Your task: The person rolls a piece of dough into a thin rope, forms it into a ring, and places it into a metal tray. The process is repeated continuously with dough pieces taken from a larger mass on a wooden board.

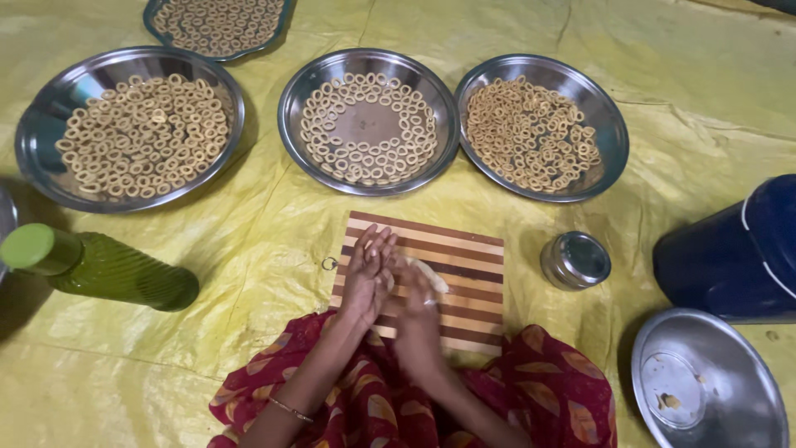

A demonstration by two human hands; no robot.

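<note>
My left hand (367, 274) and my right hand (417, 311) are pressed together over a striped wooden board (464, 249), palms facing each other. A small pale piece of dough (431, 273) shows between them, against my right palm. Beyond the board stand three round steel plates of small dough rings: the left plate (37, 133) is heaped, the middle plate (290, 112) has rings around a bare centre, the right plate (609, 124) is heaped. A fourth tray of rings (153, 21) sits at the top left.
A green bottle (99, 267) lies on the yellow sheet (265, 224) at the left. A small steel tin (575, 260) stands right of the board. A dark blue container (738, 249) and an almost bare steel plate (730, 373) are at the right. Red patterned cloth (531, 390) covers my lap.
</note>
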